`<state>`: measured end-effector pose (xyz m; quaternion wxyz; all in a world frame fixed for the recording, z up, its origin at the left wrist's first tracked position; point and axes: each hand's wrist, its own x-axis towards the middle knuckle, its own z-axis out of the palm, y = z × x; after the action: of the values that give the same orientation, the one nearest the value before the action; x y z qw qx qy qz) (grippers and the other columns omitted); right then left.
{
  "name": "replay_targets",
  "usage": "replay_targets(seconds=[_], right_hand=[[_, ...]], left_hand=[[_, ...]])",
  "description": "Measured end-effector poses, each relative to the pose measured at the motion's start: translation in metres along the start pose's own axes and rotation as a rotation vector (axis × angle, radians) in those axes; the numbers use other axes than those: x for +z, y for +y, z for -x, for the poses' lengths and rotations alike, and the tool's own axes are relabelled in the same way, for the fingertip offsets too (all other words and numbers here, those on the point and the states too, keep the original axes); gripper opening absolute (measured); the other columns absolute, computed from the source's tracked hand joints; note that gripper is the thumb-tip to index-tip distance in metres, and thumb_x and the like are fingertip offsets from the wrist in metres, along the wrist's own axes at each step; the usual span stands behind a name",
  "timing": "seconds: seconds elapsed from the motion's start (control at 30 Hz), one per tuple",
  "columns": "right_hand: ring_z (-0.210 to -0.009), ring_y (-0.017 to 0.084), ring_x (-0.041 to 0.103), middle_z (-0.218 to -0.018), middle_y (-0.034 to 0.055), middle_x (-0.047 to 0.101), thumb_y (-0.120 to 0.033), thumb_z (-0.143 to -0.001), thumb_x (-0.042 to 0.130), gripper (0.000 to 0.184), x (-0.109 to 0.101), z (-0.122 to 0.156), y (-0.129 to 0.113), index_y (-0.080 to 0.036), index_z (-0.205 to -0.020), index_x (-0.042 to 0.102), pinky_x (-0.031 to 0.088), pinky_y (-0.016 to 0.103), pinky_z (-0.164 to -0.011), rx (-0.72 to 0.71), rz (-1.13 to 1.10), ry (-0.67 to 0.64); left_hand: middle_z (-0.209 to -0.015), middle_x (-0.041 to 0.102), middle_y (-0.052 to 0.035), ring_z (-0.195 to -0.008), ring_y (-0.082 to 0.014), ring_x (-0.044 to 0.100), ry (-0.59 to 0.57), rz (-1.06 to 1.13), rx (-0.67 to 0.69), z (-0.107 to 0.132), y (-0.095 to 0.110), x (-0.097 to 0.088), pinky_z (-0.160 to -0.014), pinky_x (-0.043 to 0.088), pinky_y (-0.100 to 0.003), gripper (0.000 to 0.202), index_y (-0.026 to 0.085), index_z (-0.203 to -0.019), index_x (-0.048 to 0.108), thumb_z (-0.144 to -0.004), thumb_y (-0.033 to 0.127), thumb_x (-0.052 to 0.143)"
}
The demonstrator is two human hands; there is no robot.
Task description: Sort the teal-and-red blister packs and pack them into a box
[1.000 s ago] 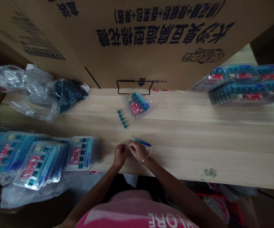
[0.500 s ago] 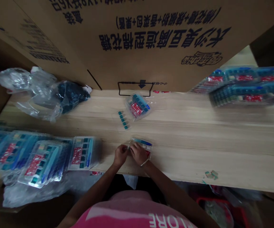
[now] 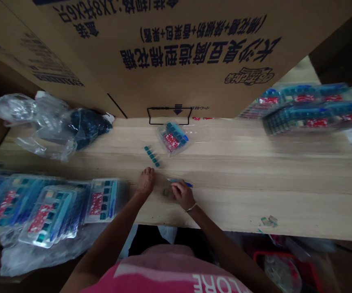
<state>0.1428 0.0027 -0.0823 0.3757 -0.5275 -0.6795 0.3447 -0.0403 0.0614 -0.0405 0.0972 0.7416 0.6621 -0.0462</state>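
Observation:
My right hand (image 3: 182,194) rests closed on a small clear blister pack (image 3: 176,186) with a blue pen-like strip, near the front edge of the wooden table (image 3: 255,179). My left hand (image 3: 146,181) reaches forward over the table, fingers partly curled, just short of a row of small teal blocks (image 3: 152,156). Beyond that row lies a clear pack with a red card and teal pieces (image 3: 172,139).
A spread pile of finished blister packs (image 3: 51,205) lies at the left, another stack (image 3: 304,110) at the far right. Crumpled plastic bags (image 3: 51,124) sit at the back left. A big printed cardboard box (image 3: 170,53) walls the back. Two small pieces (image 3: 270,221) lie front right.
My left hand has left the pack and moved forward toward the row of teal blocks. My right hand stays on the pack, now pressed flatter on the table.

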Motion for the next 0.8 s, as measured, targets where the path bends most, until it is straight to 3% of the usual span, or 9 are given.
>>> replay_targets(seconds=[0.1,0.2,0.4,0.57,0.7,0.8], right_hand=[[-0.075,0.016,0.058,-0.084,0.0064,0.062,-0.025,-0.086,0.047,0.018,-0.019,-0.013,0.004,-0.019,-0.088,0.065,0.049,0.029,-0.071,0.11,-0.095,0.089],[-0.074,0.015,0.06,-0.088,0.0061,0.064,-0.024,-0.081,0.05,0.017,-0.029,-0.026,0.009,-0.019,-0.089,0.064,0.05,0.029,-0.07,0.228,-0.226,0.088],[-0.075,0.013,0.066,-0.099,0.0036,0.068,-0.023,-0.073,0.055,0.023,-0.02,-0.047,0.016,-0.021,-0.095,0.06,0.053,0.028,-0.07,0.556,-0.655,-0.027],[-0.082,0.017,0.068,-0.101,0.0052,0.071,-0.029,-0.068,0.064,0.034,-0.017,-0.047,0.012,-0.022,-0.101,0.06,0.053,0.029,-0.072,0.597,-0.919,-0.033],[-0.093,0.02,0.066,-0.105,0.0054,0.07,-0.033,-0.068,0.064,0.035,-0.023,-0.043,0.009,-0.023,-0.101,0.059,0.053,0.032,-0.076,0.661,-1.019,0.086],[-0.107,0.021,0.062,-0.115,0.0067,0.067,-0.037,-0.075,0.055,0.029,-0.028,-0.04,0.005,-0.024,-0.1,0.059,0.051,0.036,-0.084,0.671,-1.079,0.158]], left_hand=[[-0.092,0.059,-0.0123,-0.087,-0.0243,0.054,0.025,-0.023,0.044,0.021,0.001,-0.005,-0.076,0.041,-0.034,0.026,0.014,-0.092,0.059,-0.087,0.005,0.035],[-0.087,0.058,-0.0109,-0.084,-0.024,0.053,0.09,-0.049,0.143,0.047,0.005,-0.009,-0.073,0.041,-0.034,0.025,0.015,-0.092,0.059,-0.088,0.008,0.035],[-0.086,0.056,-0.0092,-0.081,-0.0219,0.052,0.096,0.034,0.403,0.079,0.016,-0.006,-0.074,0.042,-0.034,0.024,0.017,-0.092,0.059,-0.089,0.011,0.037],[-0.087,0.057,-0.0093,-0.084,-0.0219,0.053,0.034,0.032,0.514,0.087,0.028,-0.006,-0.075,0.044,-0.035,0.024,0.017,-0.097,0.059,-0.089,0.012,0.037],[-0.09,0.06,-0.011,-0.084,-0.0226,0.054,0.003,0.016,0.618,0.096,0.044,-0.014,-0.074,0.044,-0.036,0.025,0.015,-0.101,0.06,-0.089,0.014,0.038],[-0.091,0.061,-0.0113,-0.086,-0.0226,0.055,-0.024,0.074,0.681,0.103,0.058,-0.019,-0.076,0.044,-0.036,0.026,0.016,-0.104,0.06,-0.089,0.015,0.038]])
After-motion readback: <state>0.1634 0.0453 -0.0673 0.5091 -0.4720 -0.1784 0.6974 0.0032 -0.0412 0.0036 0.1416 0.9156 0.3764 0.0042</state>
